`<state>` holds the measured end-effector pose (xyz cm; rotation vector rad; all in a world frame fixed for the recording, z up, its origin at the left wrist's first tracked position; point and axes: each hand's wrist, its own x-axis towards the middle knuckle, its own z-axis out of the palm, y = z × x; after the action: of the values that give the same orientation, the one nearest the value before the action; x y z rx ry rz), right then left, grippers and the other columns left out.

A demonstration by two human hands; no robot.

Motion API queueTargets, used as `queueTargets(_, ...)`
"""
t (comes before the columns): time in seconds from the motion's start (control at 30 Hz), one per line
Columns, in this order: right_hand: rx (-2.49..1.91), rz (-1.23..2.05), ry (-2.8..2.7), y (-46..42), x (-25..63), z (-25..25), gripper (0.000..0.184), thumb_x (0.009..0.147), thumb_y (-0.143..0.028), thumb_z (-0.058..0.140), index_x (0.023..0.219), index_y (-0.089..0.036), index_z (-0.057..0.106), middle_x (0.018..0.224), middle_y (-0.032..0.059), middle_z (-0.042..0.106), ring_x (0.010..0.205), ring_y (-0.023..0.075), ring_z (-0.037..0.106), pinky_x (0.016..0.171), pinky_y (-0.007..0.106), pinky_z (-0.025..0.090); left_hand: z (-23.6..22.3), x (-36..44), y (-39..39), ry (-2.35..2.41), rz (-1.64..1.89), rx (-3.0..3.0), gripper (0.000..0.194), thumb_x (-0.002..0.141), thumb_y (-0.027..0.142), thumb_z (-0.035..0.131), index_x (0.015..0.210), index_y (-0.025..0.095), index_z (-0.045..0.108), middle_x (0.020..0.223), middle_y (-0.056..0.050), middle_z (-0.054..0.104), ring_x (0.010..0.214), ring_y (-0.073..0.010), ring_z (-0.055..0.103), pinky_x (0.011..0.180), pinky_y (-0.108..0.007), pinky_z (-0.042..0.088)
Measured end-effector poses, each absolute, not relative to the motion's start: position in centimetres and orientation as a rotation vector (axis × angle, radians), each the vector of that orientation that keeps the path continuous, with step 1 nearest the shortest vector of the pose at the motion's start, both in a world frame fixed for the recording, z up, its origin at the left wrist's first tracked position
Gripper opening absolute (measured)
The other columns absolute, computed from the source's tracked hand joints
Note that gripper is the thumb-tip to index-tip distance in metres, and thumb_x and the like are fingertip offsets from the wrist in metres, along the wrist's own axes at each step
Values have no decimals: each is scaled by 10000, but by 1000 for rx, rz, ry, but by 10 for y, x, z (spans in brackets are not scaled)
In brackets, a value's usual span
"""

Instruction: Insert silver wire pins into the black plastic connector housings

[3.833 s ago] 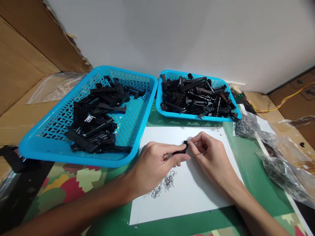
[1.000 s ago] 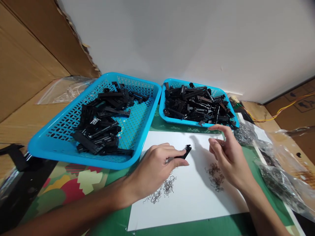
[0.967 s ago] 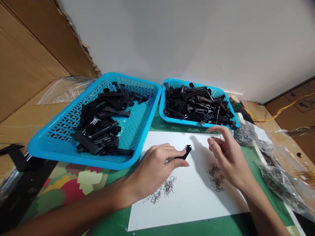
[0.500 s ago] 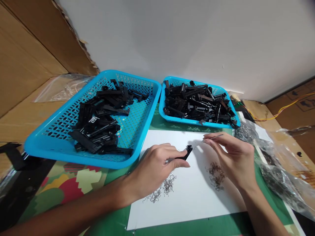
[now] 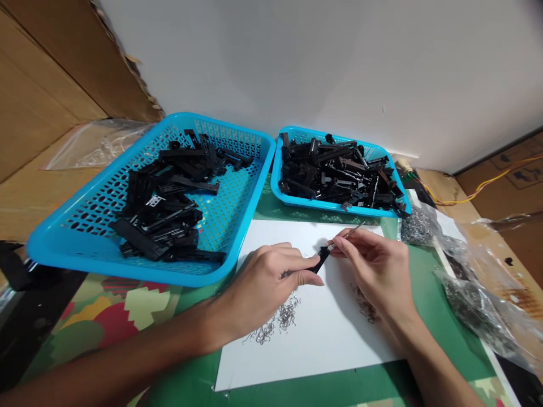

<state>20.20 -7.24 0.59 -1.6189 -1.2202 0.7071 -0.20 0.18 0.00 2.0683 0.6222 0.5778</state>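
My left hand (image 5: 275,277) pinches a small black plastic part (image 5: 321,261) between thumb and fingers, its far end sticking out over the white sheet (image 5: 254,370). A thin metal tool (image 5: 353,230) is gripped in my right hand (image 5: 375,265), and its tip meets the far end of the black part. The fingers cover much of the tool, so its exact kind is unclear. Below my left hand lies a pile of small bent wire springs (image 5: 286,314). Another pile of brownish wire springs (image 5: 365,305) lies partly hidden beside my right hand.
A large blue basket (image 5: 139,274) of black plastic parts stands at left. Behind the sheet, a smaller blue basket (image 5: 322,206) is heaped with similar parts. Plastic bags (image 5: 479,305) of small metal pieces lie at right, near a yellow wire (image 5: 470,198).
My right hand has moved left with the thin metal tool, bringing its tip to the black part. My left hand keeps its hold. The view has shifted slightly.
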Motion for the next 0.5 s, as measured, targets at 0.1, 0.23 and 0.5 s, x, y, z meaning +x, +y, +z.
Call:
queueTargets(0.1, -1655, 671, -1239, -74, 201, 6, 200, 949, -334, 736, 800, -203, 756, 824, 37, 778, 719, 210, 769, 702, 307, 650, 0, -2, 1, 617, 591, 2055, 137, 955, 159, 750, 1057, 180, 838, 832, -26, 795, 787, -186, 652, 714, -301, 466)
queueTargets(0.23, -1693, 655, -1270, -76, 200, 7, 219, 950, -334, 724, 790, -193, 769, 823, 43, 788, 688, 205, 746, 658, 296, 621, -3, -2, 0, 608, 591, 2043, 160, 964, 110, 722, 1055, 175, 836, 848, -37, 802, 793, -190, 658, 716, -302, 465)
queueTargets(0.5, -1650, 726, -1217, -74, 199, 8, 260, 948, -378, 733, 781, -184, 778, 864, 58, 772, 731, 189, 711, 674, 288, 620, 4, -3, -2, 708, 592, 1857, 166, 968, 218, 740, 1086, 168, 846, 791, -43, 748, 751, -182, 639, 687, -293, 471)
